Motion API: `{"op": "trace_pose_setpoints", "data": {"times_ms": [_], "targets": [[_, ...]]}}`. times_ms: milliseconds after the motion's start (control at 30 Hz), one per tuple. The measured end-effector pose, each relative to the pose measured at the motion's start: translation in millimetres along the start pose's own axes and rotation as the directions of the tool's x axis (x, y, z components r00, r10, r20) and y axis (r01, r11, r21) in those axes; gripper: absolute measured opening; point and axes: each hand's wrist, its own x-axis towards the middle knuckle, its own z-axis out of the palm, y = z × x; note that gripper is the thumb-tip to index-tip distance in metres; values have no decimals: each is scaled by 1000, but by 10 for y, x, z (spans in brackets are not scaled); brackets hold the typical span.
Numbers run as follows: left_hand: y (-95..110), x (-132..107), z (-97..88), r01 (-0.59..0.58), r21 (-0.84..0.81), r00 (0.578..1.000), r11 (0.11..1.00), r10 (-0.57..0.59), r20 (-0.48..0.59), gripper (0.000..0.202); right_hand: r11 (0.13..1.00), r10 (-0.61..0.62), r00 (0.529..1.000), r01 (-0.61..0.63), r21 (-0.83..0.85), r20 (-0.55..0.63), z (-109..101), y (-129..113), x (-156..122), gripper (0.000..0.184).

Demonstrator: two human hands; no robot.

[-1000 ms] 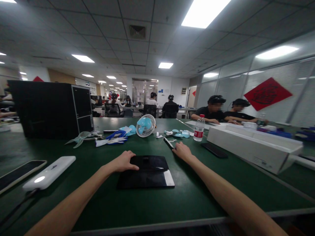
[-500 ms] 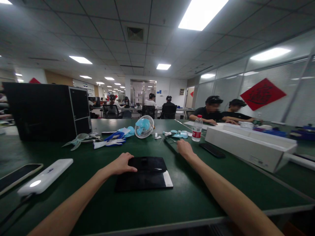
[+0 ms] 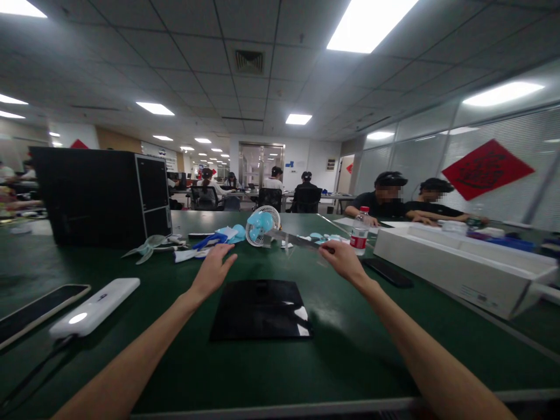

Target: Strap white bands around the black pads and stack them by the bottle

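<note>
A flat black tablet-like slab (image 3: 261,309) with a white corner strip lies on the green table (image 3: 350,350) in front of me. My left hand (image 3: 213,271) hovers above the slab's far left corner, fingers stretched out and apart, holding nothing. Up at the right, my right hand (image 3: 343,261) is raised off the table and pinches one end of a thin flat transparent sheet (image 3: 294,238), which is blurred and reaches left toward the small blue fan (image 3: 261,225).
Along the left edge lie a white power bank (image 3: 94,307) and a phone (image 3: 37,310). A black computer case (image 3: 102,197) stands at back left. Gloves (image 3: 196,248), a water bottle (image 3: 359,231), a dark phone (image 3: 388,272) and a long white box (image 3: 464,262) lie beyond. Several people sit at tables behind.
My left hand lifted off the black slab and opened. My right hand picked up the thin sheet from the table and raised it toward the fan.
</note>
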Motion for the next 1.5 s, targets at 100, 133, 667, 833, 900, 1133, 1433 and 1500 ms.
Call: {"op": "trace_pose_setpoints", "data": {"times_ms": [100,133,667,833,900,1133,1433,1500], "targets": [[59,58,-127,-28,-59,977,998,15,-212,39,962,-78,995,58,268,67,39,-178,-33,27],[88,58,-164,-43,-76,974,996,25,-227,39,940,-94,991,57,337,94,56,-232,-44,27],[320,18,-448,254,-280,964,926,-218,152,31,663,8,905,-322,675,424,69,-488,-155,34],[321,-193,-490,502,-388,786,773,-220,579,33,621,13,781,-496,607,625,43,-486,-362,31],[287,-304,-440,555,-370,715,745,-201,669,32,640,-16,718,-527,559,696,83,-473,-447,29],[178,-497,-270,575,-229,608,786,-223,762,34,743,-18,625,-514,429,781,291,-432,-547,20],[130,-525,-210,409,-49,642,911,-249,725,34,843,-3,633,-415,342,774,415,-369,-567,22],[124,-529,-207,374,-23,651,927,-245,719,34,856,-5,644,-392,336,765,434,-363,-570,22]]}}
